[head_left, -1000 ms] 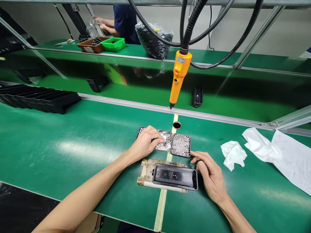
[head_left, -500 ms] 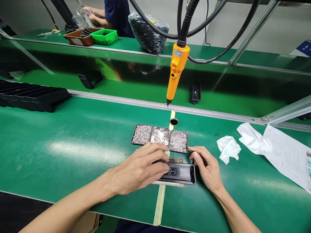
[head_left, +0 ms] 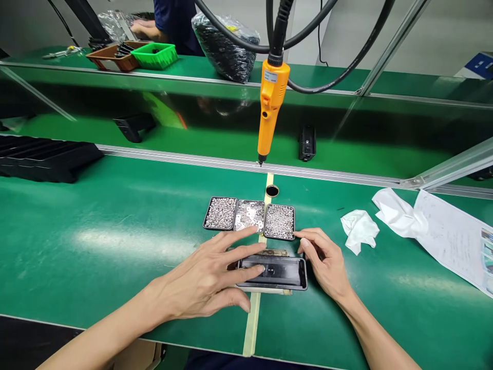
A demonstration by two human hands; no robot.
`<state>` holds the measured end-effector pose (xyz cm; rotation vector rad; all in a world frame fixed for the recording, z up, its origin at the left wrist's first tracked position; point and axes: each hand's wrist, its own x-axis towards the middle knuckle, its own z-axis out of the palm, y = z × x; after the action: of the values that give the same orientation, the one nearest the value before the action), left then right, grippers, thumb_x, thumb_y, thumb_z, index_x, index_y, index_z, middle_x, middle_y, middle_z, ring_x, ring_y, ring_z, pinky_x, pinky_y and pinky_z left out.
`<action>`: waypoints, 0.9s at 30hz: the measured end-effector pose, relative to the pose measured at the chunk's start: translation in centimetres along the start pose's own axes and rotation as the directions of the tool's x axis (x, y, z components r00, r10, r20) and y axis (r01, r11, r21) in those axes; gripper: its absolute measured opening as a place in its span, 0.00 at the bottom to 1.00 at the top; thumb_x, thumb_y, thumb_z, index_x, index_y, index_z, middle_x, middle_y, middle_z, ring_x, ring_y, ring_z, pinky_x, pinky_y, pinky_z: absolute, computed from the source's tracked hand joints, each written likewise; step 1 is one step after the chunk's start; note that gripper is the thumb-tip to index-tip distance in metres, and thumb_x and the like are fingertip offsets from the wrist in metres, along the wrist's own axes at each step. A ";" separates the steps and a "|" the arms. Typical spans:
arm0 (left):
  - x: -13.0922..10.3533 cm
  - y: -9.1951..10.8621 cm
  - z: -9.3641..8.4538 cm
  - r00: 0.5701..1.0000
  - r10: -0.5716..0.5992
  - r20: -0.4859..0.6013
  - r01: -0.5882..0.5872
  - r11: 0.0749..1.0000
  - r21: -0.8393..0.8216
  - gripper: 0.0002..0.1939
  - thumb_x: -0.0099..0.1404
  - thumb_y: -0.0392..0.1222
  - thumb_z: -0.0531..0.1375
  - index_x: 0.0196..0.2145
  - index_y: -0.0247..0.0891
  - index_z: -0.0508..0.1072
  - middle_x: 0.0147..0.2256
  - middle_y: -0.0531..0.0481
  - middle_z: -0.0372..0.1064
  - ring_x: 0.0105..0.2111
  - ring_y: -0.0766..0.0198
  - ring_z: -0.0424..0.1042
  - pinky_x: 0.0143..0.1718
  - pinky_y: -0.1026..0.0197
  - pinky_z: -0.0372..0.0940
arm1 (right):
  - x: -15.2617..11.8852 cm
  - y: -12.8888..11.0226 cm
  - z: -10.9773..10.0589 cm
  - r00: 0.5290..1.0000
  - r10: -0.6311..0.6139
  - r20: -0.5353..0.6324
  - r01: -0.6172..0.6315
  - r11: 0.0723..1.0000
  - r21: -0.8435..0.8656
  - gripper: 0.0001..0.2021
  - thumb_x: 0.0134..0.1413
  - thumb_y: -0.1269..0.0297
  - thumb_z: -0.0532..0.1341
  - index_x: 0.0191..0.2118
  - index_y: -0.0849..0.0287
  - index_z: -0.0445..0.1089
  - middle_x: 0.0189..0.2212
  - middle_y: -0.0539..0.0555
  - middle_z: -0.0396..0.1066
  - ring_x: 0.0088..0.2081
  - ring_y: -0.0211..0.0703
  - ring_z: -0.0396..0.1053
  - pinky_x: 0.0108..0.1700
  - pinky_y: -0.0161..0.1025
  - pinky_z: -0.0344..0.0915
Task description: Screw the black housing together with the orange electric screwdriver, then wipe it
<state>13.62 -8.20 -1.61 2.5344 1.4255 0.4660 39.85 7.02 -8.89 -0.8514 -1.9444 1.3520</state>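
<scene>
Two bare hands are seen at the green bench, well apart from each other. The left hand (head_left: 217, 272) is spread, its fingers splayed over the left part of one black rectangular housing (head_left: 287, 273); whether the housing is pressed or merely covered cannot be told. The right hand (head_left: 325, 262) is half curled, its index fingertip set at the near right corner of a tray; whether anything is pinched by it cannot be told.

The housing is laid on one worn fixture block (head_left: 277, 252), across one strip of pale tape (head_left: 252, 324). Beyond it, three shallow trays (head_left: 279, 239) are set side by side in a row, filled with small metal pieces too many to be counted; flat rings are seen in the middle one. One round black disc (head_left: 272, 190) is placed behind the row, and one orange electric screwdriver (head_left: 271, 110) is hung above. At the right, one crumpled white cloth (head_left: 360, 229) is left near one printed sheet (head_left: 450, 236). Two bins, one brown (head_left: 127, 65) and one green (head_left: 159, 60), are kept on the far bench.

A second ago the left hand was held at the middle tray; half a second ago its fingers were bunched over the housing, and now they are fanned out. The right hand has been kept beside the same tray corner.
</scene>
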 end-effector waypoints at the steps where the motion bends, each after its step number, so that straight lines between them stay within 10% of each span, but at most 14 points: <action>1: -0.1 -0.1 0.3 1.000 0.008 0.002 -0.008 1.000 0.007 0.28 0.74 0.59 0.54 0.64 0.42 0.65 0.69 0.40 0.55 0.71 0.36 0.44 0.57 0.32 0.63 | 0.0 0.0 0.0 1.000 0.001 0.000 -0.001 1.000 0.000 0.11 0.72 0.60 0.58 0.52 0.48 0.76 0.43 0.51 0.70 0.32 0.35 0.68 0.35 0.37 0.64; 10: 1.7 0.2 1.4 0.997 0.060 -0.047 -0.061 0.998 -0.015 0.32 0.71 0.66 0.55 0.62 0.41 0.68 0.68 0.36 0.55 0.71 0.36 0.44 0.56 0.32 0.64 | -0.1 0.2 -0.1 1.000 0.017 0.000 -0.017 1.000 -0.001 0.12 0.71 0.58 0.58 0.52 0.49 0.77 0.43 0.53 0.70 0.32 0.37 0.68 0.35 0.38 0.65; 13: 1.9 -0.4 1.2 0.975 0.016 -0.219 -0.057 0.982 -0.183 0.28 0.75 0.63 0.52 0.58 0.41 0.72 0.63 0.40 0.66 0.69 0.42 0.54 0.59 0.36 0.63 | 0.0 0.3 -0.1 0.999 0.034 -0.013 -0.034 0.999 0.006 0.12 0.71 0.56 0.59 0.52 0.50 0.77 0.42 0.53 0.71 0.32 0.38 0.69 0.35 0.38 0.66; 15: 1.9 -1.7 1.0 0.901 -0.204 -0.383 0.090 0.952 -0.294 0.22 0.78 0.56 0.50 0.51 0.43 0.78 0.53 0.46 0.76 0.62 0.50 0.65 0.60 0.43 0.64 | -0.1 0.3 -0.1 0.999 0.043 -0.023 -0.043 0.999 0.010 0.12 0.70 0.55 0.60 0.51 0.51 0.77 0.39 0.53 0.72 0.32 0.39 0.69 0.35 0.39 0.66; 19: 1.3 -5.7 1.0 0.551 -0.591 -0.589 0.488 0.801 -0.347 0.18 0.79 0.44 0.50 0.41 0.38 0.78 0.40 0.47 0.78 0.44 0.56 0.73 0.50 0.52 0.67 | -0.3 0.5 -0.5 0.997 0.053 -0.059 -0.052 0.999 0.012 0.12 0.70 0.55 0.59 0.49 0.54 0.77 0.34 0.52 0.73 0.30 0.40 0.69 0.33 0.38 0.68; 21: 0.5 -7.5 1.4 0.494 -0.621 -0.609 0.561 0.762 -0.323 0.14 0.77 0.43 0.54 0.38 0.37 0.77 0.37 0.47 0.77 0.41 0.56 0.71 0.46 0.53 0.66 | 0.3 0.8 -1.0 0.996 0.047 -0.077 -0.046 0.999 0.014 0.14 0.71 0.54 0.58 0.48 0.56 0.77 0.32 0.53 0.74 0.30 0.42 0.70 0.33 0.40 0.69; 27: -0.8 -8.0 3.2 0.634 -0.612 -0.473 0.603 0.774 -0.194 0.03 0.69 0.40 0.66 0.38 0.39 0.80 0.37 0.48 0.74 0.42 0.53 0.67 0.46 0.52 0.64 | 6.9 -1.1 -1.5 0.987 -0.007 -0.163 0.003 1.000 -0.019 0.17 0.67 0.50 0.61 0.52 0.55 0.75 0.39 0.56 0.76 0.35 0.44 0.72 0.39 0.43 0.71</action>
<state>8.00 -4.83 -7.33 1.7652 2.3179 1.0543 36.67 12.93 -6.57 -0.9353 -1.8342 1.2231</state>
